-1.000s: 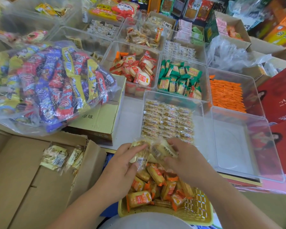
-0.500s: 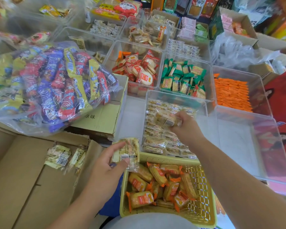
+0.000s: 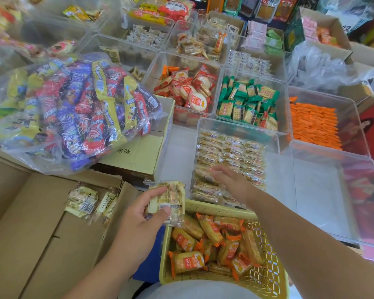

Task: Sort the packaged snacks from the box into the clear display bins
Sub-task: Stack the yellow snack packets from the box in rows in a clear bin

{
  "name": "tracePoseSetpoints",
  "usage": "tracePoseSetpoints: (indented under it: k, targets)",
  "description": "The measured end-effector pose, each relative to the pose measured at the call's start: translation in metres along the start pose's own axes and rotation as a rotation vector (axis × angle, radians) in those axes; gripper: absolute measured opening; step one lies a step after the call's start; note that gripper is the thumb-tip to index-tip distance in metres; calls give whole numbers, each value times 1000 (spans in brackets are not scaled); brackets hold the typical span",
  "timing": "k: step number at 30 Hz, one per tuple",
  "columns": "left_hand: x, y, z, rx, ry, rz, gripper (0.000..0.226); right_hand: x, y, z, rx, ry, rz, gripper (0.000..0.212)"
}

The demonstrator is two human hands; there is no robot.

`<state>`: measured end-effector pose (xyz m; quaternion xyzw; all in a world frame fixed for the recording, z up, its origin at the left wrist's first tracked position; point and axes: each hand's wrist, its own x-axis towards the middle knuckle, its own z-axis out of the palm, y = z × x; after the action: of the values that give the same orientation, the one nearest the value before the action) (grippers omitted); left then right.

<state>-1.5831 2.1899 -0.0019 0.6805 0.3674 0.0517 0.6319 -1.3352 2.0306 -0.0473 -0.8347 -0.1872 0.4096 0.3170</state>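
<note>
Clear display bins crowd the white surface (image 3: 177, 152), and the near left is taken up by the open cardboard box (image 3: 41, 234), where a few pale packets (image 3: 82, 201) lie against its far wall. The bin that matters is the middle bin (image 3: 238, 124), already lined with rows of the same pale, clear-wrapped snacks. An empty bin (image 3: 324, 190) stands to its right, and a yellow basket (image 3: 270, 277) of orange-wrapped packs sits just near of it. The right hand (image 3: 229, 180) hovers over the near rows of the middle bin, fingers spread and loose, with nothing visible in it; it is blurred, so I cannot tell whether it touches the rows. The left hand (image 3: 143, 214) grasps one held packet (image 3: 171, 201) between thumb and fingers, just outside the bin's near-left corner and above the basket's far-left rim. The bin thus lies to the right and slightly far of the held packet, a short reach over its near wall. The packet's long axis seems to run near to far, while the rows lie left to right, so a quarter turn is probably needed. The right hand is nearer the bin, but the left carries the load.
</note>
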Motion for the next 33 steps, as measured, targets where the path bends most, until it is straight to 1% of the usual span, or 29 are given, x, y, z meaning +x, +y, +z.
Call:
tracePoseSetpoints:
  k: [3,8,14,16,18,20,22,23,24,25,26,27,28,29,30,31,33]
  targets:
    - [2,1,1,-13,-1,7,40,6,-2,5,-143,65,-39,26]
    - [3,-3,0,-3,15,53,38,10,2,9,-214,78,-66,30]
    - [3,-7,1,17,10,30,39,15,6,9,-280,-20,-74,35]
    - [2,-8,0,43,12,79,39,11,3,7,-315,-23,-76,39]
    - [-1,-7,-1,101,14,172,41,3,-5,6,-339,59,-109,42]
    - [-5,0,-2,168,51,284,46,-13,-18,9,-293,205,-159,42]
    - [-8,9,0,256,119,354,68,-39,-32,15,-172,312,-219,44]
    - [-9,12,0,293,139,383,78,-55,-39,19,-37,303,-233,48]
    - [-9,15,1,335,138,451,83,-71,-46,24,163,251,-218,51]
    - [-8,18,2,406,128,562,86,-84,-51,29,376,161,-177,52]
    - [-8,20,3,496,126,701,85,-96,-55,32,568,56,-132,53]
    - [-6,21,6,564,130,856,78,-105,-57,34,714,-30,-105,54]
    - [-3,24,8,599,136,992,67,-112,-58,36,809,-77,-102,53]
    - [-2,28,11,608,132,1083,57,-116,-57,37,873,-91,-116,51]
    - [-3,31,14,610,123,1124,51,-119,-56,37,919,-85,-128,47]
    - [-4,33,18,610,100,1119,50,-122,-54,37,946,-65,-133,44]
    - [-7,34,23,611,50,1046,59,-126,-48,35,971,-21,-134,36]
